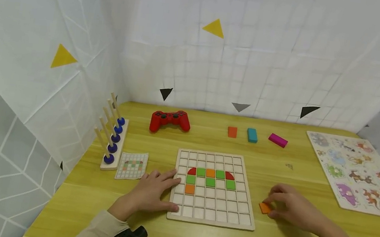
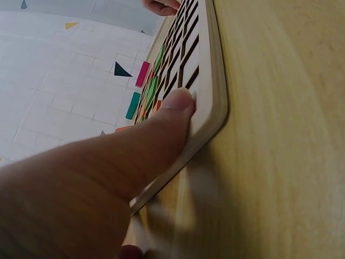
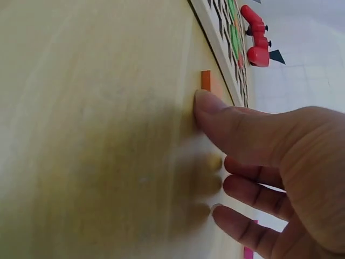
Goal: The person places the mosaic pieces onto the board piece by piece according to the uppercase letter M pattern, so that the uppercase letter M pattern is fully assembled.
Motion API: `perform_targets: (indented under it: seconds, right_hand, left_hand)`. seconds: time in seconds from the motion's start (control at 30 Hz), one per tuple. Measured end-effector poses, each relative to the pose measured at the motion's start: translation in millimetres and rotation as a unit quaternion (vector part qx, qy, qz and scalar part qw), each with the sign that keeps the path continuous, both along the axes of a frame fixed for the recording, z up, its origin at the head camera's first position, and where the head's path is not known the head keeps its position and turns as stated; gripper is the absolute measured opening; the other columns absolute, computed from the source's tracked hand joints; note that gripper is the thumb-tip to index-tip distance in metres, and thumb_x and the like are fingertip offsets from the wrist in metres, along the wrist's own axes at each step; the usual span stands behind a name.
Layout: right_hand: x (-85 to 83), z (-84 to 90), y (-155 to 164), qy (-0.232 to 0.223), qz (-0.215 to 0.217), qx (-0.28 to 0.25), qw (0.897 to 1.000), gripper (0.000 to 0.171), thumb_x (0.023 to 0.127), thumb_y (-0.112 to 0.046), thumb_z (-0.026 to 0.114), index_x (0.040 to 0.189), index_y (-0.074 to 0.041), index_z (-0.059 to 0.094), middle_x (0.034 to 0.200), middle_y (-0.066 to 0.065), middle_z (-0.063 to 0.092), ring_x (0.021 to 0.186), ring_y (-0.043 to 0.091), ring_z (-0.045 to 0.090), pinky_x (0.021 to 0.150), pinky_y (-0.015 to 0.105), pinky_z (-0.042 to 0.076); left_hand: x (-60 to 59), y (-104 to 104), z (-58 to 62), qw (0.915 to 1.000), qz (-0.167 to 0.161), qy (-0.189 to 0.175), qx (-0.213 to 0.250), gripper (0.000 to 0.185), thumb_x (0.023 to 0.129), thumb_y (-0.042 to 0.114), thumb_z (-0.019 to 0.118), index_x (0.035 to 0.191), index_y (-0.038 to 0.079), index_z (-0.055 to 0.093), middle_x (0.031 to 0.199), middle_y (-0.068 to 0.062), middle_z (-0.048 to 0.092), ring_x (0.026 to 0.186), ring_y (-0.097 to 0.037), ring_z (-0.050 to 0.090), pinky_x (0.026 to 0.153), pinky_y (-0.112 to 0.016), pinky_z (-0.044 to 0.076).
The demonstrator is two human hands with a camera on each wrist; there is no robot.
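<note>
A square wooden grid board [image 1: 211, 221] lies on the table, holding several green, orange and red tiles. My left hand [image 1: 153, 193] rests on its left edge with the fingers spread; in the left wrist view the thumb [image 2: 167, 121] presses on the corner of the rim. To the right of the board, my right hand [image 1: 290, 207] pinches an orange square tile [image 1: 265, 208] between thumb and index finger, low over the table. In the right wrist view part of that orange tile [image 3: 211, 81] shows beyond the thumb, while the other fingers hang loosely curled.
A small pattern card [image 1: 132, 166] lies left of the board, beside a peg stand [image 1: 114, 146] with blue beads. Along the back are a red game controller [image 1: 170, 120] and orange [image 1: 232, 132], teal [image 1: 252, 135] and magenta [image 1: 278, 140] blocks. An animal puzzle board [image 1: 363, 173] lies at right.
</note>
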State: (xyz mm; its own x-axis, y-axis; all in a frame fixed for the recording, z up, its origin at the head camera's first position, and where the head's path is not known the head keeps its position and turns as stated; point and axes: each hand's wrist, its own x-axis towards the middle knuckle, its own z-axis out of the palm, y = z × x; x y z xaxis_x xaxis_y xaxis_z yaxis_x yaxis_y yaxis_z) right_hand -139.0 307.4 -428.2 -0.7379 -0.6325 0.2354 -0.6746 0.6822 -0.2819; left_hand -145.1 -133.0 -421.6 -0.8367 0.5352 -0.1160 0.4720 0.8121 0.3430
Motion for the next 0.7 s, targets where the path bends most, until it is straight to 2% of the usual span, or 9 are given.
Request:
perform_targets:
  seconds: [0.13,0.33,0.57,0.7]
  right_hand:
    - [0.6,-0.2,1,0.002,-0.002,-0.008,1.0,0.022,0.075,-0.027,0.085,0.093,-0.028,0.073,0.099,-0.008,0.06,0.088,0.002,0.052,0.072,0.028,0.049]
    - [3.3,8.8,-9,-0.032,-0.054,0.0,0.998,0.016,0.081,-0.041,0.079,0.092,-0.035,0.069,0.103,-0.012,0.06,0.091,0.0,0.052,0.078,0.029,0.051]
    - [-4.2,16.2,-34,0.001,-0.052,-0.008,0.999,0.019,0.078,-0.037,0.082,0.088,-0.031,0.068,0.101,-0.01,0.061,0.091,0.008,0.056,0.078,0.033,0.052]
    - [-10.7,17.5,-51,-0.003,-0.052,0.0,0.999,0.017,0.078,-0.037,0.082,0.087,-0.03,0.07,0.1,-0.01,0.062,0.092,0.011,0.058,0.08,0.035,0.053]
  left_hand:
    - [-0.5,0,-2.2,1.0,0.001,0.001,-0.004,0.08,0.082,0.066,0.066,0.148,0.027,0.046,0.161,-0.001,0.033,0.122,-0.028,0.044,0.085,-0.041,0.034]
    - [-1.9,0,-4.9,1.0,0.0,0.002,-0.006,0.08,0.082,0.067,0.066,0.149,0.028,0.045,0.162,0.0,0.033,0.121,-0.027,0.044,0.084,-0.04,0.033]
    - [-2.0,0,-5.4,1.0,0.001,0.001,-0.006,0.08,0.082,0.066,0.065,0.149,0.028,0.045,0.162,0.0,0.032,0.12,-0.026,0.044,0.084,-0.039,0.033]
    - [-1.6,0,-4.0,1.0,0.002,-0.002,-0.005,0.079,0.082,0.065,0.066,0.149,0.027,0.045,0.162,0.0,0.033,0.12,-0.026,0.044,0.084,-0.039,0.033]
